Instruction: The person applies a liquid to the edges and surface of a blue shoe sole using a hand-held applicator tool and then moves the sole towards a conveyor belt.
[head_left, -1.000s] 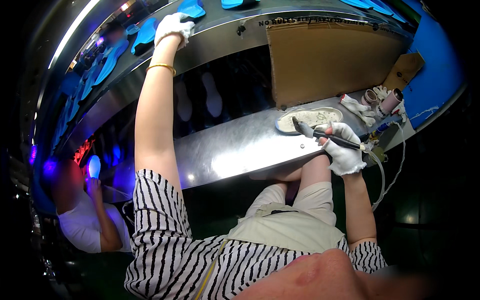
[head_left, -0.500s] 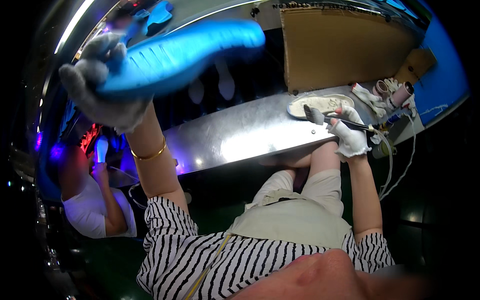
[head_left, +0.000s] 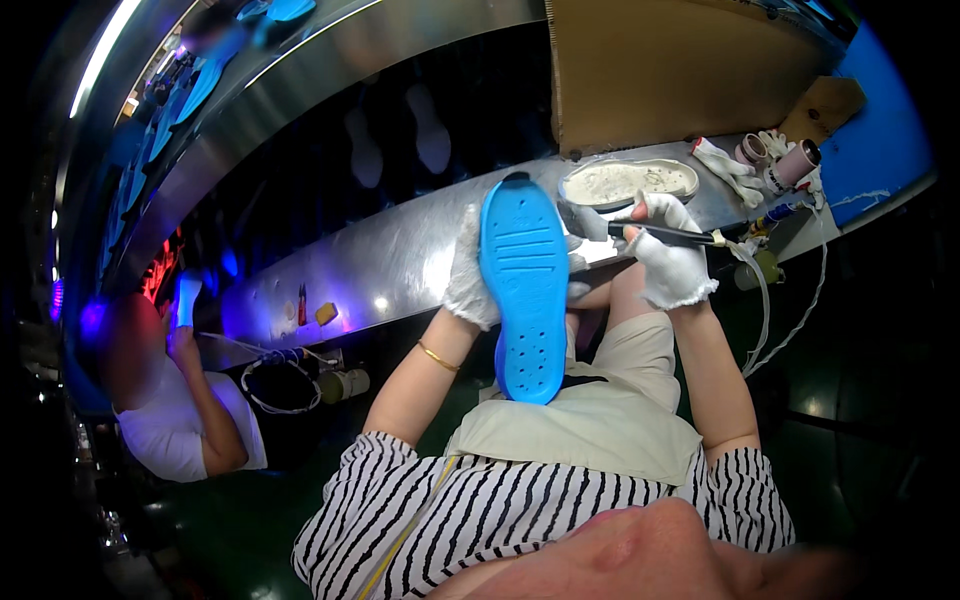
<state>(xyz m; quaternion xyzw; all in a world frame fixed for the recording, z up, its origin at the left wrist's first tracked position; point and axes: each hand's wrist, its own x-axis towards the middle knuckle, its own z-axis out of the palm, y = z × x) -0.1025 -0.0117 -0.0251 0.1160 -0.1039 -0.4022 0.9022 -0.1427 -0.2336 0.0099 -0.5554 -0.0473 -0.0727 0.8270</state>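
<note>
A blue shoe sole stands lengthwise in front of my lap, its perforated end toward me. My left hand, in a grey-white glove, wraps round it from behind; its fingers partly show past the right edge. My right hand wears a white glove with bare fingertips. It is closed round the black handle of a brush, whose grey bristles are close to the sole's right edge. A pale tube runs down from the handle's end. Just beyond the brush lies a whitish sole-shaped tray with a dark rim.
A metal ledge crosses in front of me, with a yellow block on it. Behind stand a dark rack and a cardboard sheet. Gloves and a pink cylinder are at right. A co-worker sits at left.
My left hand has brought the blue sole from the upper left down in front of my lap and turned it lengthwise. My right hand still holds the brush, now beside the sole.
</note>
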